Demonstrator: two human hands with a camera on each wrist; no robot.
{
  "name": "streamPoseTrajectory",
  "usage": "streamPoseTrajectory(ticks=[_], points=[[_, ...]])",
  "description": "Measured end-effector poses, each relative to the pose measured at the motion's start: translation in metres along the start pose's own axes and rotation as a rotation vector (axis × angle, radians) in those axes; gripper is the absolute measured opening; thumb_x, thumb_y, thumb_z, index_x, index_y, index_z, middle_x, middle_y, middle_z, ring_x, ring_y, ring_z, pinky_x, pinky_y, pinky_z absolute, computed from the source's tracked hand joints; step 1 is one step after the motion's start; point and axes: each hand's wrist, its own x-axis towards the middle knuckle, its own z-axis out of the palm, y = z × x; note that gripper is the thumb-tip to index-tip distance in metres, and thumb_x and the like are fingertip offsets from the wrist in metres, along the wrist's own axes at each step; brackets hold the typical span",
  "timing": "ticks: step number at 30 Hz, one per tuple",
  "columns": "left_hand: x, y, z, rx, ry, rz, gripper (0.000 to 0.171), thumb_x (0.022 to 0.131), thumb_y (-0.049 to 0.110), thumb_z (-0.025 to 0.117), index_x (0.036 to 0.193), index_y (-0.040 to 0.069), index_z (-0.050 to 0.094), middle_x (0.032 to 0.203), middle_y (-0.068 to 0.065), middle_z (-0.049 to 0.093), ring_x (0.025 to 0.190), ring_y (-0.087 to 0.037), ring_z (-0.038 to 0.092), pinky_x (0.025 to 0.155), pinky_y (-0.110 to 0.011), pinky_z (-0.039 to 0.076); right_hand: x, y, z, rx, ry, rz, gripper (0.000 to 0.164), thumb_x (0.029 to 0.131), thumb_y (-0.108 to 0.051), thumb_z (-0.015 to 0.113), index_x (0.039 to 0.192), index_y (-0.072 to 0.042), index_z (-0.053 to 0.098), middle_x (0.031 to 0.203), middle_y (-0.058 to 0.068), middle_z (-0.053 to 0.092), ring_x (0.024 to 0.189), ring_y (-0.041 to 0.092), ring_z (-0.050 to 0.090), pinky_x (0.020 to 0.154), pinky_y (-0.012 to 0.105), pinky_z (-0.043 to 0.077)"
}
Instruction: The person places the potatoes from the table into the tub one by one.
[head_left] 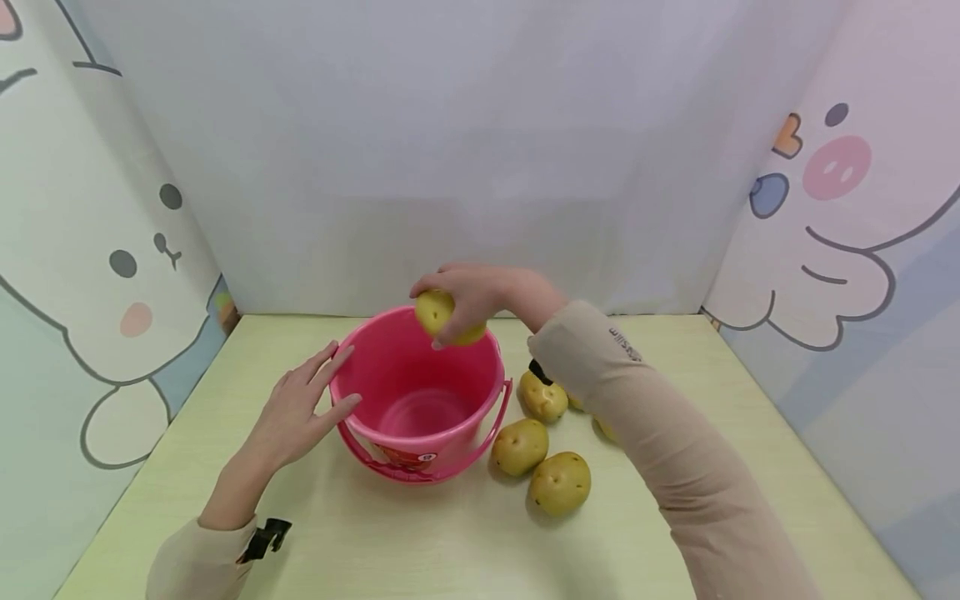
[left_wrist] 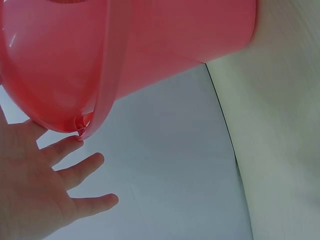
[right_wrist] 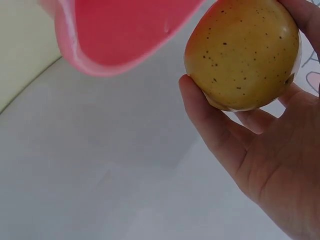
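Observation:
A pink bucket (head_left: 420,450) stands upright on the table, its inside bare in the head view and its handle hanging down at the front. My left hand (head_left: 296,412) touches the rim at the left with fingers spread and fairly straight; the left wrist view shows the fingertips (left_wrist: 92,162) by the handle's hinge. Above the bucket's far right rim, my right hand (head_left: 480,296) holds a yellow potato (head_left: 435,310) between thumb and fingers. Dark specks dot that potato (right_wrist: 245,55) in the right wrist view.
Right of the bucket lie several potatoes (head_left: 561,483), some partly hidden behind the right sleeve (head_left: 637,400). A pale wall (head_left: 480,150) closes off the back of the light wooden table (head_left: 390,550), and walls with cartoon animals flank it.

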Motion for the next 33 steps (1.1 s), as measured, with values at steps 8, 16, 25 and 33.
streamPoseTrajectory(ticks=[8,16,25,33], points=[[0.001,0.003,0.0,0.0,-0.02,-0.024,0.07,0.081,0.036,0.06,0.139,0.015,0.028,0.139,-0.016,0.025,0.12,-0.038,0.026,0.088,-0.063,0.024,0.019,-0.011,0.01,-0.015,0.017,0.045,0.074,0.063,-0.029,0.078,0.127,-0.025,0.04,0.11,-0.004,0.04,0.098,0.014,0.04,0.061,0.021,0.048],[0.0,0.003,-0.001,-0.002,-0.024,-0.027,0.07,0.081,0.035,0.06,0.139,0.014,0.028,0.139,-0.016,0.025,0.12,-0.038,0.026,0.088,-0.063,0.024,0.034,-0.018,0.019,-0.008,0.018,0.077,0.073,0.062,-0.028,0.079,0.125,-0.027,0.043,0.109,-0.005,0.042,0.096,0.014,0.041,0.059,0.021,0.048],[0.0,0.002,0.0,0.006,-0.025,-0.025,0.07,0.081,0.037,0.06,0.139,0.014,0.028,0.139,-0.016,0.025,0.12,-0.038,0.026,0.089,-0.063,0.023,0.048,-0.02,0.032,0.022,0.009,0.121,0.072,0.063,-0.027,0.079,0.125,-0.027,0.042,0.108,-0.004,0.043,0.096,0.014,0.042,0.057,0.021,0.048],[0.0,0.002,0.0,0.009,-0.026,-0.031,0.07,0.08,0.035,0.061,0.139,0.014,0.028,0.139,-0.016,0.025,0.12,-0.038,0.026,0.089,-0.063,0.023,0.054,-0.017,0.039,0.048,-0.004,0.154,0.075,0.061,-0.026,0.08,0.125,-0.027,0.041,0.107,-0.005,0.043,0.096,0.015,0.042,0.056,0.021,0.048]])
